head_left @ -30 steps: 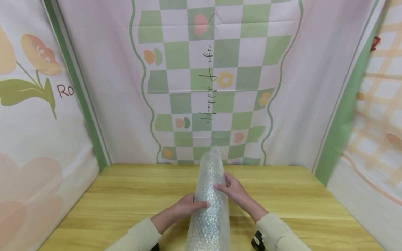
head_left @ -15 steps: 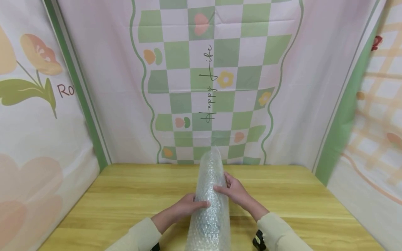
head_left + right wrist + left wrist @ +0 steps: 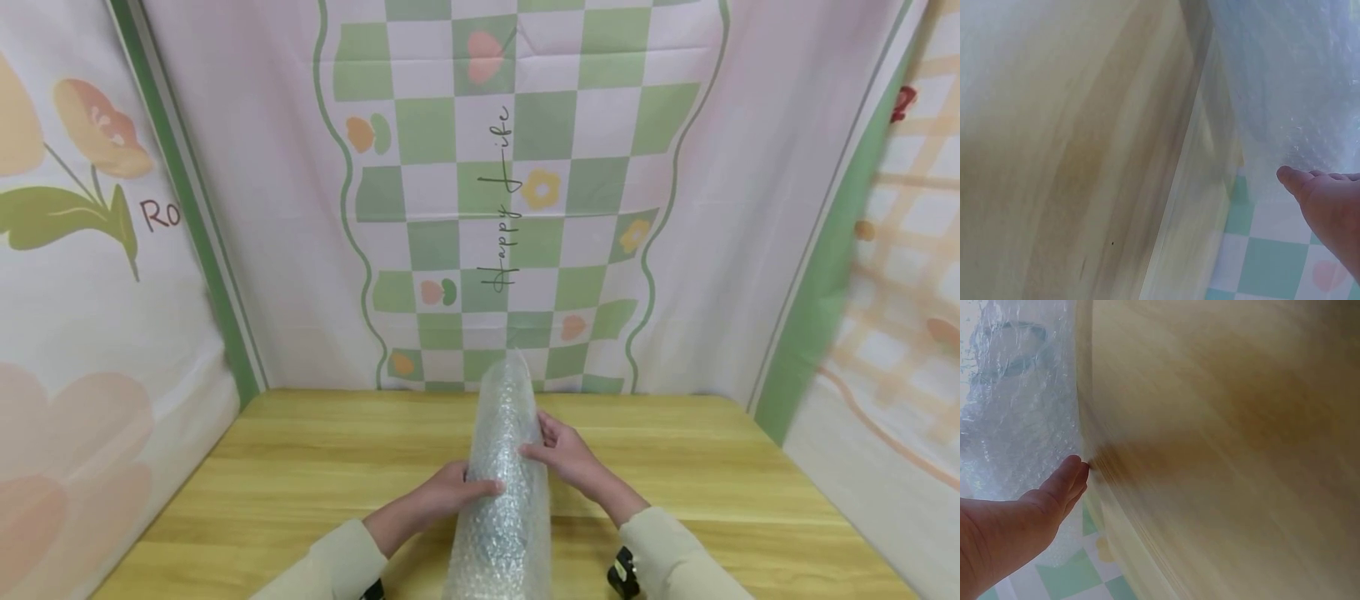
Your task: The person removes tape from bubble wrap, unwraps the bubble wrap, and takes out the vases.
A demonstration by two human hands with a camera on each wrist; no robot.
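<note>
A long clear roll of bubble wrap (image 3: 501, 500) runs from the bottom edge of the head view towards the back of the table, its far end tapering. My left hand (image 3: 442, 493) grips its left side, thumb lying across the top and the other fingers hidden behind the wrap. Farther along, my right hand (image 3: 567, 454) holds the right side with the thumb on the wrap. In the left wrist view the bubble wrap (image 3: 1029, 394) fills the upper left, next to the left hand (image 3: 1035, 509). The right wrist view has the right hand (image 3: 1332, 203) against the wrap (image 3: 1291, 81).
The wood-grain table (image 3: 315, 450) spreads out under both arms. Behind it hangs a green-and-white checkered curtain (image 3: 480, 192), with printed curtains on the left (image 3: 75, 292) and right (image 3: 900, 333). A small black device (image 3: 622, 573) shows below the right sleeve.
The head view has shifted very slightly. The right hand and its thumb have moved a little to the right along the wrap; the left hand keeps its hold.
</note>
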